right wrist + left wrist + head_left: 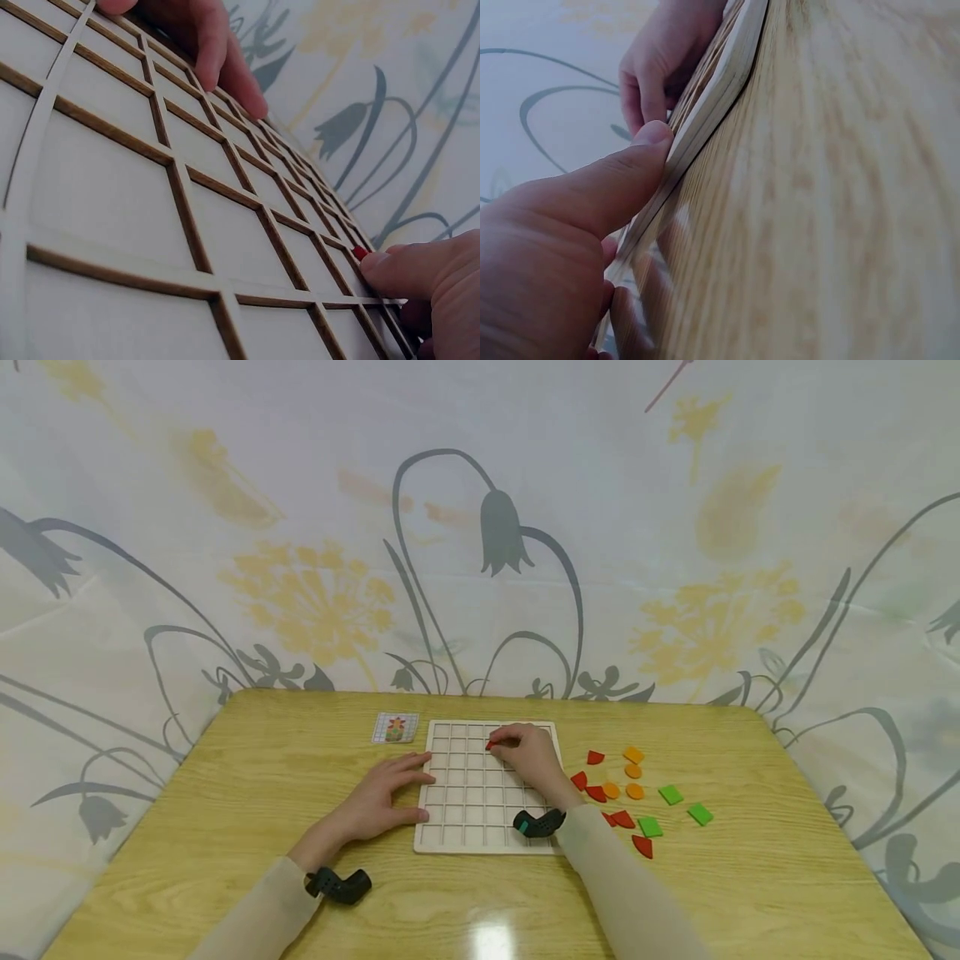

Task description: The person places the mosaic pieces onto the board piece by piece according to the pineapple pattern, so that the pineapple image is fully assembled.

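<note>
A white grid board with raised wooden dividers lies on the table. My right hand pinches a small red piece between thumb and fingertips, over a cell near the board's far side. Most of that piece is hidden by the fingers. On the board's left edge rests my left hand, fingers spread; in the left wrist view its thumb lies against the rim.
A small picture card with a coloured pattern lies beyond the board's left corner. To the right are scattered red quarter-circle pieces, orange round pieces, an orange square piece and green square pieces. A patterned curtain hangs behind the table.
</note>
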A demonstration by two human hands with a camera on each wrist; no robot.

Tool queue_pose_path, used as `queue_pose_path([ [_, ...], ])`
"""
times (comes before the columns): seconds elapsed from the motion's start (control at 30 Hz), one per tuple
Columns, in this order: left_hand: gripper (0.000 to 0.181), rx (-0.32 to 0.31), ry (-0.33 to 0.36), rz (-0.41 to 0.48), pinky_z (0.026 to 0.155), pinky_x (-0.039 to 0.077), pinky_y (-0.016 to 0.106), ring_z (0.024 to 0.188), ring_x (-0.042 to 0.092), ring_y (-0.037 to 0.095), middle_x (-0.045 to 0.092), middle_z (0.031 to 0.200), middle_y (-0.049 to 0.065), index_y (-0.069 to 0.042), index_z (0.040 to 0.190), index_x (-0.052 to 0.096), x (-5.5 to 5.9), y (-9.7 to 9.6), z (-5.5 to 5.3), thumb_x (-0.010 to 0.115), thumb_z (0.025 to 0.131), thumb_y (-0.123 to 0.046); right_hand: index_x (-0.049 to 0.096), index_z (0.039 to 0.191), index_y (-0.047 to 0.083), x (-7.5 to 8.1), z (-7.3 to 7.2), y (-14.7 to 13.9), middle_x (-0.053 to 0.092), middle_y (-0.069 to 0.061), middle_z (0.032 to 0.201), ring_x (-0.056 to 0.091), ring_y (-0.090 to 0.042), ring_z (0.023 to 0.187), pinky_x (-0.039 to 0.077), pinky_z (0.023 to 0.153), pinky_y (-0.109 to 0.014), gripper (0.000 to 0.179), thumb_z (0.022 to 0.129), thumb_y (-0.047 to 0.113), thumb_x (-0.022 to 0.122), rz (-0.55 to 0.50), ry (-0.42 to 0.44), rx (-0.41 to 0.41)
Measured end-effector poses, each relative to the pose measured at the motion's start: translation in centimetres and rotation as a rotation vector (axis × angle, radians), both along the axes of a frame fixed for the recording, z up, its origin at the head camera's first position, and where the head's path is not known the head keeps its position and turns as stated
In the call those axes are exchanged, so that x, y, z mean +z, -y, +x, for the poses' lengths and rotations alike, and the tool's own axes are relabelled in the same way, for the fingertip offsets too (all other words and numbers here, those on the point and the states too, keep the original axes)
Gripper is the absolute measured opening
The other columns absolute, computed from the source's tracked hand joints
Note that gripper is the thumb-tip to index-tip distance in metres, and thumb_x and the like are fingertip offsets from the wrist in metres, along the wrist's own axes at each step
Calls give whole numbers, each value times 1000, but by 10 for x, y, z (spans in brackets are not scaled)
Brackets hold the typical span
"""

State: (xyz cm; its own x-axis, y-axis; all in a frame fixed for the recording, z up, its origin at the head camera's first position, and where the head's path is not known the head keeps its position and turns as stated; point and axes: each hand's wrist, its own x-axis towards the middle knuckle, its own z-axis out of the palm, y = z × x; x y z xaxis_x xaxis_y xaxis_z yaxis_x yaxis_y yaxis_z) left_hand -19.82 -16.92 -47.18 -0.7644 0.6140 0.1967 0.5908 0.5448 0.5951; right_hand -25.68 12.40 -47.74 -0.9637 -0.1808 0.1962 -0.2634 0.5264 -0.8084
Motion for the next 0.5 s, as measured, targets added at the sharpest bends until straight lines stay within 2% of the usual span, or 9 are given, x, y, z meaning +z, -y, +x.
queue_pose_path([
  [0.17, 48, 2, -5, 4, 112, 22, 63, 144, 31, 38, 40, 155, 11, -11, 129, 66, -1, 0, 0, 76, 89, -34, 81, 96, 15, -1, 0, 0, 72, 0, 111, 64, -22, 108, 52, 92, -40, 10, 88, 10, 77, 45, -15, 0],
  [0.5, 48, 1, -16, 1, 112, 22, 64, 144, 31, 38, 40, 155, 11, -12, 130, 66, -3, 0, -1, 76, 89, -34, 81, 91, 12, -2, -1, -1, 71, 1, 113, 61, -23, 113, 50, 95, -41, 5, 88, 10, 77, 68, -29, 18],
])
